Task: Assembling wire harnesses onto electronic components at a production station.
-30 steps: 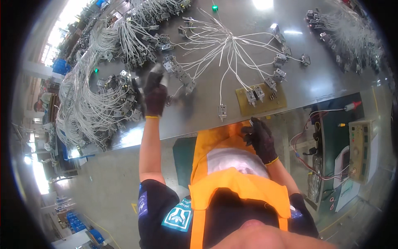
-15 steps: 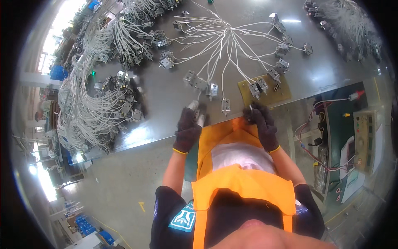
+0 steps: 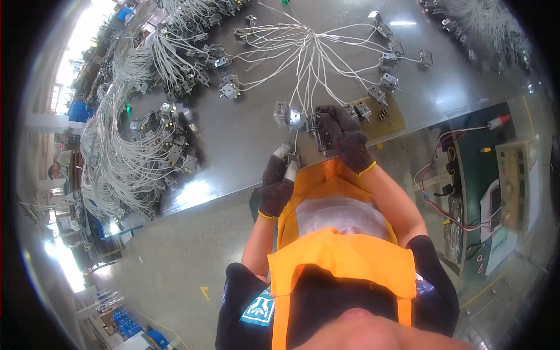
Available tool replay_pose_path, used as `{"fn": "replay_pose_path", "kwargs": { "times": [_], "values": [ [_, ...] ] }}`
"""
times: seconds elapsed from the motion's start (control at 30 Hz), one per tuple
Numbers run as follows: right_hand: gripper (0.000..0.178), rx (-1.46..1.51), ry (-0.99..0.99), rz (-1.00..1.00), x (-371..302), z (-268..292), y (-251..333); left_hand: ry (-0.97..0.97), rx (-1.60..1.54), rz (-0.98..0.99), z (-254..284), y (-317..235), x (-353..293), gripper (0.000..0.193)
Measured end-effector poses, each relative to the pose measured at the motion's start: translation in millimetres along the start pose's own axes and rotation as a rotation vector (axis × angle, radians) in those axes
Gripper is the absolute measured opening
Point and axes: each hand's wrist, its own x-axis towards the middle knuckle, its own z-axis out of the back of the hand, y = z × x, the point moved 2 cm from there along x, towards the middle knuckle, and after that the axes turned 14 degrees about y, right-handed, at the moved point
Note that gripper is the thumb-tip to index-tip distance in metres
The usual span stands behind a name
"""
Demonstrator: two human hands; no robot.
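Observation:
A bundle of white wires [image 3: 309, 34] fans out over the grey metal table, with small metal boxes at the wire ends. Wearing a dark glove with whitish fingertips, my left hand [image 3: 276, 184] pinches one metal box [image 3: 294, 158] on a white wire at the table's front edge. My right hand [image 3: 344, 135], also in a dark glove, is closed, its fingertips against a metal box [image 3: 314, 123] just right of the left hand; what lies between those fingers is hidden. Another metal box [image 3: 281, 112] lies just beyond my left hand. More boxes [image 3: 362, 109] sit beyond my right hand.
A yellowish board [image 3: 389, 116] lies at the table edge on the right. Large heaps of wired metal boxes [image 3: 125, 140] cover the left side, and another heap [image 3: 493, 38] lies far right. Beside the table at right stands a control box [image 3: 514, 186] with red-and-white cables [image 3: 434, 207].
My right hand has moved left and away from me, off the board's near edge to the metal boxes in the middle. My left hand has shifted slightly right, still holding its box.

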Motion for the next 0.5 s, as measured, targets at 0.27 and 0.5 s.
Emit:
{"fn": "replay_pose_path", "kwargs": {
  "times": [0.27, 0.5],
  "values": [
    [0.022, 0.316, 0.089, 0.069, -0.3, -21.6, -2.7, -0.022, -0.143, 0.019, -16.4, -0.5, -0.1, 0.036],
    [0.02, -0.228, 0.012, -0.034, -22.0, -8.0, 21.0, 0.066, -0.078, -0.032, -25.9, -2.8, 6.4, 0.043]
  ]
}}
